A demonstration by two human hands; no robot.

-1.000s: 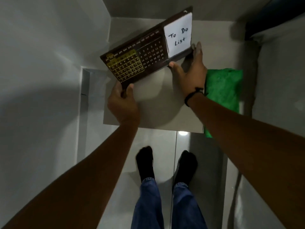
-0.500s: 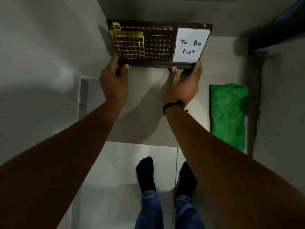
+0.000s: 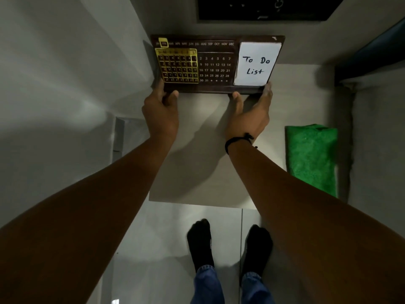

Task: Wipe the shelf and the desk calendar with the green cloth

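The dark brown desk calendar (image 3: 215, 64), with a gold date frame and a white "To Do List" note, stands level at the back of the pale shelf (image 3: 208, 172), against the wall. My left hand (image 3: 161, 110) grips its lower left corner. My right hand (image 3: 248, 115) holds its lower right edge, thumb under the base and fingers beside the note. The folded green cloth (image 3: 312, 157) lies flat on the shelf's right side, apart from both hands.
White walls close in the shelf on the left and right. A dark opening (image 3: 267, 7) sits above the calendar. Below the shelf's front edge are a glossy tiled floor and my feet (image 3: 230, 244) in black socks.
The calendar went from tilted and raised to level at the back of the shelf. Both hands moved forward with it and still hold it. The cloth has not moved.
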